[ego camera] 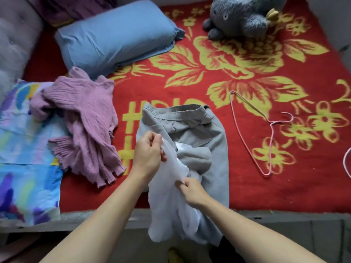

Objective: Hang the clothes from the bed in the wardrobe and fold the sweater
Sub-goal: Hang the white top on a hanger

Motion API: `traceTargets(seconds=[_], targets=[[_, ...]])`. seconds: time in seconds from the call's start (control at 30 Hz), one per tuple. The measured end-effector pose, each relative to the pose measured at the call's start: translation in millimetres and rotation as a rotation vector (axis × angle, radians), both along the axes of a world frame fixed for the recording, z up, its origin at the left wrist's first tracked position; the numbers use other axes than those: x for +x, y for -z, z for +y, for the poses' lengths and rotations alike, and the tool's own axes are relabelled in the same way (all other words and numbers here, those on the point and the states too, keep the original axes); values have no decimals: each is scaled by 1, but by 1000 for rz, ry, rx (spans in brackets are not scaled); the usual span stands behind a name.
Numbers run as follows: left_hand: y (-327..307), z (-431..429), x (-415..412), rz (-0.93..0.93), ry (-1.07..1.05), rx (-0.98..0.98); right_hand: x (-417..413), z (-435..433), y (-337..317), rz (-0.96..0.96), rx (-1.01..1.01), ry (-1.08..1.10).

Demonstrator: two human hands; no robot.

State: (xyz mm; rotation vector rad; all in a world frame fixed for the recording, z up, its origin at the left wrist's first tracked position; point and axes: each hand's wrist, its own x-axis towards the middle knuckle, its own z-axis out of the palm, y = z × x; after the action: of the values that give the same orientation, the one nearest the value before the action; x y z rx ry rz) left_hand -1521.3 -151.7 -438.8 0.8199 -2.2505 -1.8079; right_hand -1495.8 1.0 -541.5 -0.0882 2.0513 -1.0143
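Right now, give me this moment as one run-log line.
left hand: grips white garment | right hand: grips white garment | grey trousers: on bed | pink hanger: on bed, untouched | purple sweater: unfolded

I'm holding the thin white top [167, 204], bunched up, over the grey pants [215, 133]; pink sweater [89, 118] lies crumpled to the left, pink wire hanger [252, 130] to the right.

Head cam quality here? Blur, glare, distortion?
Head view: soft even light, no hard shadows; white garment nearly blown out, folds hard to read; left hand and right hand gripping it slightly soft; plush toy at the top blurred; wide-angle bowing along the bed edge.
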Motion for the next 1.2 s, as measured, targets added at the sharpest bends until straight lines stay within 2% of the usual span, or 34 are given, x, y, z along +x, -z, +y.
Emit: traceTargets(seconds=[0.07,0.13,0.2,0.23,0.37,0.47,0.63,0.77,0.87,0.93,0.97,1.07,1.13,1.2], targets=[[-11,-25,-9,51,-93,38,-21,-13,-22,64,-60,189],[-20,-52,-12,78,-136,34,-55,-28,-55,106,-138,472],[-23,-74,-7,63,-152,43,-96,-40,-95,42,-342,800],[-21,-83,-2,42,-158,44,-117,-42,-119,43,-440,890],[2,-97,27,-92,-147,22,-178,-40,-192,255,-685,959],[32,-94,44,-223,-79,-15,-189,-27,-187,206,-658,1049],[84,-78,57,-458,124,-191,-165,12,-81,-7,-338,911],[113,-65,50,-543,203,-335,-137,38,3,96,99,710],[132,-55,30,-497,250,-461,-121,42,38,194,278,341],[142,-48,11,-473,312,-615,-116,33,55,328,304,56],[147,-44,0,-483,350,-716,-115,27,62,355,313,-20],[158,-28,-29,-481,443,-925,-128,19,76,252,320,-173],[160,-23,-45,-422,408,-922,-142,22,78,154,179,-125],[152,-31,-63,-351,130,-753,-163,32,74,274,139,70]])
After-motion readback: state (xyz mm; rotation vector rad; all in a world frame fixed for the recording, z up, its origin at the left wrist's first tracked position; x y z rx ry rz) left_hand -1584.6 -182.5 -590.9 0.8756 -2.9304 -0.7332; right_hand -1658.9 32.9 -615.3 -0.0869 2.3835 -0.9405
